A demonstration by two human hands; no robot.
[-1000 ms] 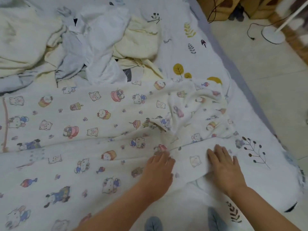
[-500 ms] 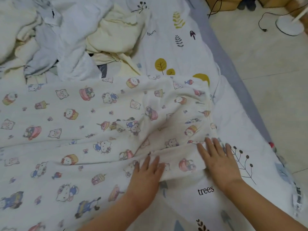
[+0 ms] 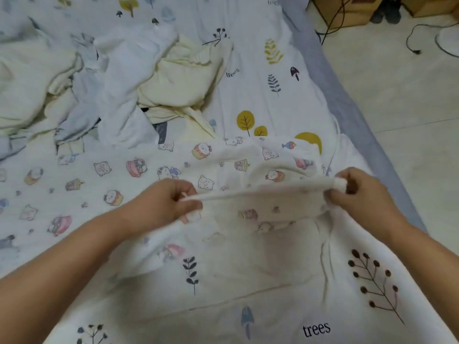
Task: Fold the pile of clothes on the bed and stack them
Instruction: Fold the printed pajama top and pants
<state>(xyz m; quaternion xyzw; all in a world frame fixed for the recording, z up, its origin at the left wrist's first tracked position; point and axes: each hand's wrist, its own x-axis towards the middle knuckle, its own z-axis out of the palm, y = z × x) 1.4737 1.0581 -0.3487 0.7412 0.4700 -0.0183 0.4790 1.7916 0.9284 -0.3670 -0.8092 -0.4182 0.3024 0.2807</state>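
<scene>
- Head view: near edge of cartoon-print garment (image 3: 154, 175) was pinched by left hand (image 3: 171, 202) and right hand (image 3: 357, 192), lifted taut between them.
- Edge axis ran left-right; garment body was spread beyond the grip, toward unfolded pile (image 3: 119, 78).
- Fold away from the person was judged next.
</scene>
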